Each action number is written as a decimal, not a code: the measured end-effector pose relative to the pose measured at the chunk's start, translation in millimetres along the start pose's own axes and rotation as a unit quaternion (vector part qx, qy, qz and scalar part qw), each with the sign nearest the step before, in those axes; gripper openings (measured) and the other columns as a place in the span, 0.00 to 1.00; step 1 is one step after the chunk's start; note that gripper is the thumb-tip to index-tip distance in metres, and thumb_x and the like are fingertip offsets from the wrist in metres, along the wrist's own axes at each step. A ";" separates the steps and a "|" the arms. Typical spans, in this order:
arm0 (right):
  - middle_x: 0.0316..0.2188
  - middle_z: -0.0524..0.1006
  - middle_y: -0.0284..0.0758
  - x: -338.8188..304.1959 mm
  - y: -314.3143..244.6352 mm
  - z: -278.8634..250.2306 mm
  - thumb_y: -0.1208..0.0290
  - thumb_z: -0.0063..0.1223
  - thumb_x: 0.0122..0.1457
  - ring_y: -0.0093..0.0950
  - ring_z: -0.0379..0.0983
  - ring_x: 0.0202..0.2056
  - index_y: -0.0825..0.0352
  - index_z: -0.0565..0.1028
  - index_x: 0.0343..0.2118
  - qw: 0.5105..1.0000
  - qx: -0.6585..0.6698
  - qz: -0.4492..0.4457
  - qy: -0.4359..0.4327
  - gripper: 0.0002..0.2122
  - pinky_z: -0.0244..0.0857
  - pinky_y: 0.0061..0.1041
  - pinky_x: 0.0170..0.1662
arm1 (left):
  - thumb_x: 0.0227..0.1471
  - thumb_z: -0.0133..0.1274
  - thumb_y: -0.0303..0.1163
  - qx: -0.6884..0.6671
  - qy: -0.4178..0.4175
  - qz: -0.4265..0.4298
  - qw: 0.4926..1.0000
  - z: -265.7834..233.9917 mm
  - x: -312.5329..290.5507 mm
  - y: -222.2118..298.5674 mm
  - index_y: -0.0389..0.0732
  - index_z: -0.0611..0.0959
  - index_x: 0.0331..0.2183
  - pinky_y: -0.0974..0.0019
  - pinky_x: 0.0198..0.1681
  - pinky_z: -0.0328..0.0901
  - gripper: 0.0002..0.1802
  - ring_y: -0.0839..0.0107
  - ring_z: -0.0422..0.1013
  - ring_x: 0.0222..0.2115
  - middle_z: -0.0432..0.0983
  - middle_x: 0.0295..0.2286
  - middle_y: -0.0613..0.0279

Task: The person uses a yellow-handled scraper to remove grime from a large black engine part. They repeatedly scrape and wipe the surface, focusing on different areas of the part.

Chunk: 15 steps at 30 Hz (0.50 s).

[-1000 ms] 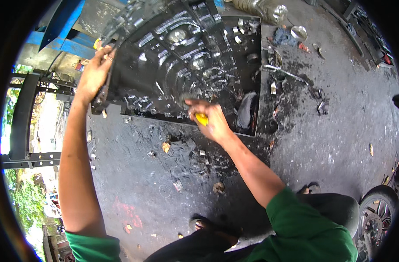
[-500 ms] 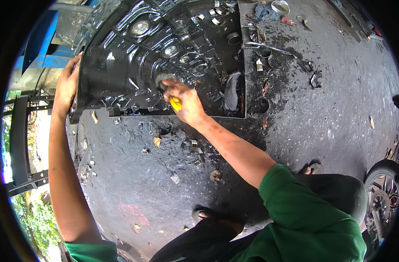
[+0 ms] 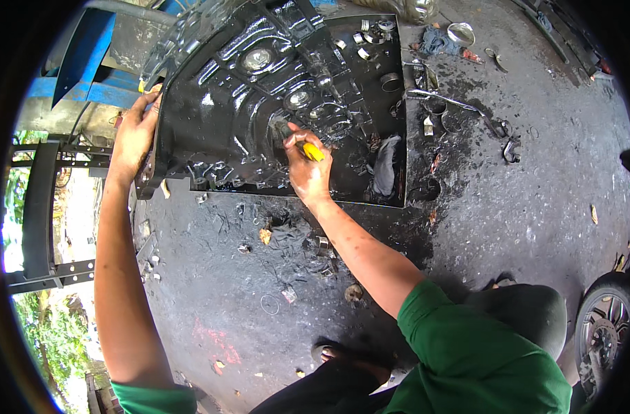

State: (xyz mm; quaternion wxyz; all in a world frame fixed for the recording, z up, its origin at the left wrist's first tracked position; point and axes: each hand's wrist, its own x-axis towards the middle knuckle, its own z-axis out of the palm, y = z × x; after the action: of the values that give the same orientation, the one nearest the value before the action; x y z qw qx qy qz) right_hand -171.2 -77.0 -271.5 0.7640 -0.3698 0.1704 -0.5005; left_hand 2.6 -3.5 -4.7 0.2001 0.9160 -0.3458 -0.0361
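A large black ribbed metal casing [image 3: 211, 114], wet and shiny, rests tilted in a shallow dark tray [image 3: 402, 148]. My left hand [image 3: 134, 138] grips the casing's left edge, with the fingertips partly hidden behind it. My right hand [image 3: 306, 169] is closed round a brush with a yellow handle [image 3: 313, 152]. Its greyish bristles [image 3: 280, 130] press against the ribbed face near the middle and are partly blurred. In the tray's right end lies a dark grey cloth [image 3: 386, 165], and several metal rings [image 3: 391, 82] sit farther back.
Right of the tray, a bent metal bar [image 3: 453, 100], clamps and a blue-grey rag [image 3: 437, 41] lie on the oil-stained floor. Small scraps and a crumpled dark cloth [image 3: 291, 234] are scattered in front. A wheel [image 3: 604, 317] stands at the right, a black metal frame [image 3: 42, 214] at the left.
The view has shifted, so the casing and tray sit farther right and lower. My right hand has turned more upright, and the brush has moved slightly over the ribbed face. My left hand keeps its hold.
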 end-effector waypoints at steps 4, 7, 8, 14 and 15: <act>0.42 0.79 0.41 -8.9 -18.5 -5.4 0.87 0.53 0.57 0.32 0.72 0.52 0.69 0.73 0.28 0.998 -0.011 -0.033 -0.052 0.05 0.65 0.27 0.52 | 0.60 0.50 0.50 0.051 0.034 0.017 0.998 -0.3 3.0 -8.0 0.38 0.71 0.57 0.66 0.52 0.62 0.31 0.65 0.73 0.46 0.78 0.44 0.47; 0.47 0.78 0.46 -11.9 -30.4 -2.2 0.87 0.57 0.54 0.33 0.75 0.51 0.69 0.74 0.27 0.978 -0.148 -0.120 -0.086 0.06 0.68 0.30 0.52 | 0.60 0.50 0.51 0.040 0.038 -0.002 0.998 -1.6 4.4 -10.6 0.37 0.72 0.56 0.66 0.50 0.63 0.32 0.66 0.74 0.43 0.80 0.39 0.49; 0.47 0.78 0.46 -10.7 -30.3 0.0 0.87 0.57 0.52 0.34 0.76 0.50 0.68 0.74 0.28 0.963 -0.208 -0.148 -0.090 0.06 0.69 0.30 0.51 | 0.59 0.50 0.51 0.051 0.038 0.006 0.998 -2.0 4.7 -10.5 0.37 0.73 0.55 0.66 0.49 0.63 0.32 0.67 0.74 0.42 0.80 0.38 0.49; 0.40 0.81 0.43 11.2 -22.8 15.8 0.90 0.55 0.49 0.34 0.78 0.46 0.68 0.74 0.26 0.985 -0.116 -0.122 -0.046 0.08 0.71 0.30 0.43 | 0.60 0.49 0.52 0.030 0.024 0.008 0.999 1.4 3.5 -9.3 0.39 0.73 0.55 0.67 0.46 0.64 0.31 0.69 0.74 0.39 0.80 0.36 0.52; 0.40 0.81 0.42 8.4 -27.8 14.9 0.91 0.55 0.49 0.36 0.77 0.48 0.69 0.73 0.25 0.982 -0.113 -0.136 -0.067 0.08 0.71 0.31 0.46 | 0.60 0.49 0.52 0.048 0.048 0.016 0.998 2.0 2.8 -9.9 0.39 0.73 0.56 0.66 0.49 0.63 0.31 0.66 0.74 0.42 0.80 0.38 0.50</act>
State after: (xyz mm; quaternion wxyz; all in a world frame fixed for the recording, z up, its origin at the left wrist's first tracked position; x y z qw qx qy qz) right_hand -175.9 -84.8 -240.2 0.6518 -0.5060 0.1227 -0.5514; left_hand 10.5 0.7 -10.2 0.1726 0.9197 -0.3516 0.0272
